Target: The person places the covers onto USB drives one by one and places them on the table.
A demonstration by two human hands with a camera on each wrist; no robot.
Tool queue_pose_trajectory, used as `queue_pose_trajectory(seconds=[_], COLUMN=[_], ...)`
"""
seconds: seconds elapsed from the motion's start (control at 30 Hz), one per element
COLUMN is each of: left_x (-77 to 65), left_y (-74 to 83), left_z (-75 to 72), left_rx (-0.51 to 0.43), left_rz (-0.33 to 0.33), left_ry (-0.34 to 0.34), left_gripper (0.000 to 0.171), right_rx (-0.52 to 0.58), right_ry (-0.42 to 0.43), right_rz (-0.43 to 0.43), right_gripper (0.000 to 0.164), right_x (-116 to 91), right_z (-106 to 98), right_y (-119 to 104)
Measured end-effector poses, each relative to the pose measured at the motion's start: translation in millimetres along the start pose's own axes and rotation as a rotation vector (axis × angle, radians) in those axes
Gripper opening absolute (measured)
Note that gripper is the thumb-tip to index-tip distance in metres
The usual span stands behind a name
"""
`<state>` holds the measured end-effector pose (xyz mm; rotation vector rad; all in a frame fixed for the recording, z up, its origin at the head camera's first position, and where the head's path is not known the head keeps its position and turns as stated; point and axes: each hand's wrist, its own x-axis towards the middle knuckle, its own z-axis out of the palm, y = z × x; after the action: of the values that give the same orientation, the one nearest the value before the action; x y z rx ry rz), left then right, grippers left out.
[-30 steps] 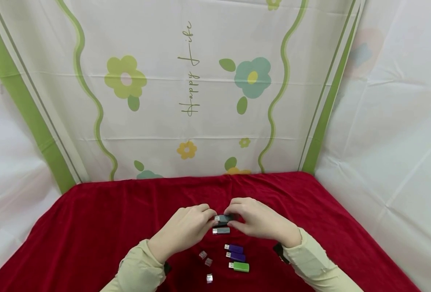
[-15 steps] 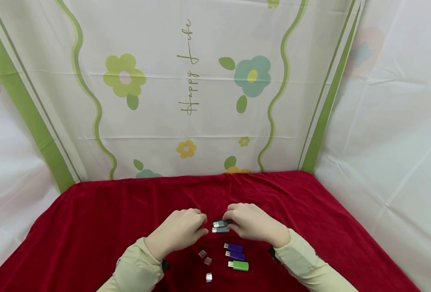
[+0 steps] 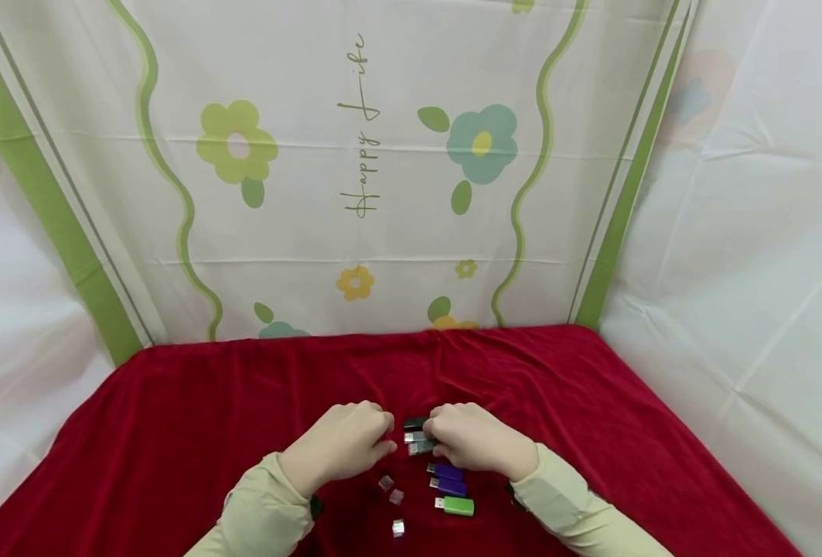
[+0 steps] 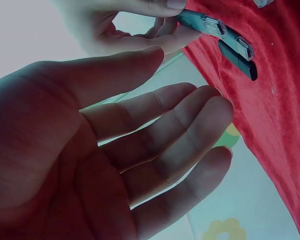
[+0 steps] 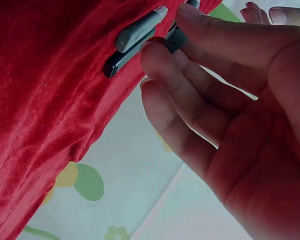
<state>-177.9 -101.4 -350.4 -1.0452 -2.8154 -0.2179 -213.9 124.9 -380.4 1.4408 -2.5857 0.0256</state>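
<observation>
A grey USB stick (image 3: 421, 447) is pinched between the thumb and fingers of my right hand (image 3: 476, 439). In the left wrist view its metal plug (image 4: 213, 26) has a clear cover over it. Another grey USB stick (image 5: 140, 31) lies on the red cloth, with a black USB stick (image 5: 117, 62) alongside it. My left hand (image 3: 341, 441) hovers to the left of these sticks, its fingers relaxed and slightly bent, holding nothing. The right fingers hide the rear part of the pinched stick in the head view.
Nearer the front lie two purple USB sticks (image 3: 448, 487) and a green USB stick (image 3: 458, 507), plugs bare and facing left. To their left are several small clear caps (image 3: 398, 528). White patterned curtains (image 3: 355, 155) stand behind the red cloth (image 3: 174, 433) and at both sides.
The left hand has let go of the grey stick and drawn back left. My right hand has brought that stick nearer, from beside the black stick to the front side of the other grey one.
</observation>
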Motion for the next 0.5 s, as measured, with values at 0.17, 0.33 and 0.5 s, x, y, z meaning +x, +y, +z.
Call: queue_pose_trajectory(seconds=[0.17,0.33,0.5], left_x=[0.1,-0.5,-0.8], left_y=[0.2,1.6,2.0], left_z=[0.1,-1.2,-1.9], left_rx=[0.005,0.008,0.004], left_rz=[-0.005,0.003,0.004], left_ry=[-0.001,-0.001,-0.002], left_gripper=[0.020,0.024,0.024], right_rx=[-0.064,-0.064,-0.032], right_ry=[0.042,0.032,0.014], right_rz=[-0.018,-0.013,0.000], right_gripper=[0.027,0.026,0.022], right_x=[-0.6,0.2,2.6], right_z=[6.6,9.7,10.8], right_y=[1.5,2.2,0.5])
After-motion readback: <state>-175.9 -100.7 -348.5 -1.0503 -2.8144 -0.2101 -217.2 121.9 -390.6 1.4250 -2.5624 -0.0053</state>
